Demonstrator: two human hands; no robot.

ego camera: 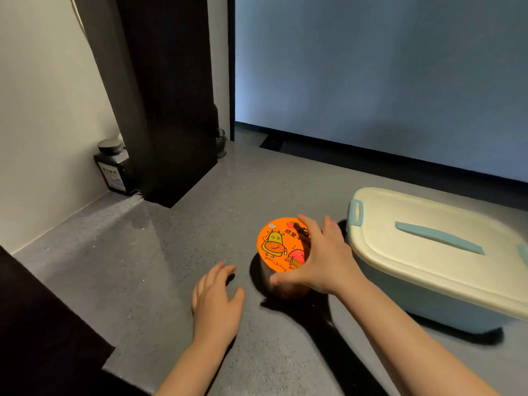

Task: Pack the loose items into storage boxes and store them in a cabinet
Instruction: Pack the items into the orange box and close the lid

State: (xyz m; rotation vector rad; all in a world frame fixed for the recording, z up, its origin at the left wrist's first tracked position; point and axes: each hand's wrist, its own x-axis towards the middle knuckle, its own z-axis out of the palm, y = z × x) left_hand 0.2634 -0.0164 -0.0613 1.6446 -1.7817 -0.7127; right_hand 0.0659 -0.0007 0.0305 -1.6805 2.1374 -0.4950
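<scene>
Right grip (317,257): fingers curled round the cup's (281,252) orange lid rim, holding it.
Left grip (215,295): relaxed, spread, holding nothing, left of cup.
Box (428,252): lidded, just right of the cup, on desk (171,252).

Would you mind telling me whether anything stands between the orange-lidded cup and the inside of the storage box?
Yes: the box's cream lid is on the blue storage box, covering its opening. The right hand grips the cup just left of the box; the left hand holds nothing.
</scene>
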